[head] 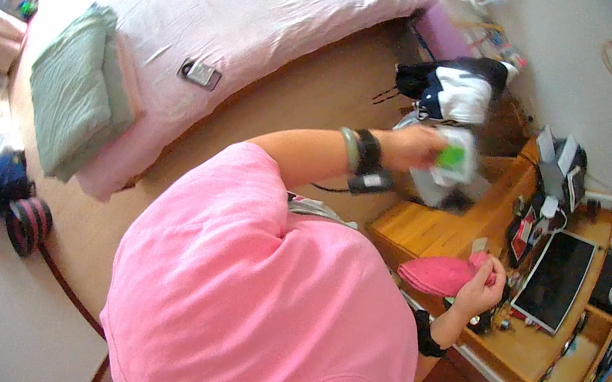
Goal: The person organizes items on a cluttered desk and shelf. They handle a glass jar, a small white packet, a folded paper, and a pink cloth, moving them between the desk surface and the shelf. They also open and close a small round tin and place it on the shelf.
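My left hand reaches across to the right, closed on a white and green item that is blurred, perhaps a packet. A pale bangle and a black band circle that wrist. Just below it is a black box-shaped device with a cable. My right hand, lower right, pinches a folded pink cloth over the edge of the wooden desk. Beyond my left hand lies a pile of black and white clothes.
A flat dark screen lies on the desk beside compartments with pens. The bed bears a folded green blanket and a small device. A black and pink roller is at the left.
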Demonstrator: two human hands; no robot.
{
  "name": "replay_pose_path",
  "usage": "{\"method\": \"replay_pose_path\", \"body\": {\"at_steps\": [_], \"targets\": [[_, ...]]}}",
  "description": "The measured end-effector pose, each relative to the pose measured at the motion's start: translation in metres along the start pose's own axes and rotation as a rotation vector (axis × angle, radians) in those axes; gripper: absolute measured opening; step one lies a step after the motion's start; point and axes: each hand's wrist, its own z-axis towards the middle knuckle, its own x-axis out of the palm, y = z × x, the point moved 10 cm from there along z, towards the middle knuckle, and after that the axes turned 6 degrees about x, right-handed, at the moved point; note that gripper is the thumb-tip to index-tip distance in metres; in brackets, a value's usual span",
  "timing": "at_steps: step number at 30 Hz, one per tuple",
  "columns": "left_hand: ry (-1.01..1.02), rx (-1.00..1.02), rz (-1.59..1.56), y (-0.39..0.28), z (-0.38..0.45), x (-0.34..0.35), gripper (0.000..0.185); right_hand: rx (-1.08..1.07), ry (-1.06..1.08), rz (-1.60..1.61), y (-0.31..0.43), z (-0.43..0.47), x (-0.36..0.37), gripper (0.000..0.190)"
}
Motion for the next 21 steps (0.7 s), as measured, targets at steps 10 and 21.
{"method": "replay_pose_path", "body": {"at_steps": [10, 21], "targets": [[-1.566, -0.726, -0.079, 0.053, -0.407, -0.294, 0.025, 0.175, 0.085, -0.031, -0.033, -0.008, -0.001, 0.016], [-1.762, -0.888, 0.024, 0.059, -0.537, -0.360, 0.041, -0.004, 0.189, -0.220, -0.007, -0.006, 0.024, 0.013]]}}
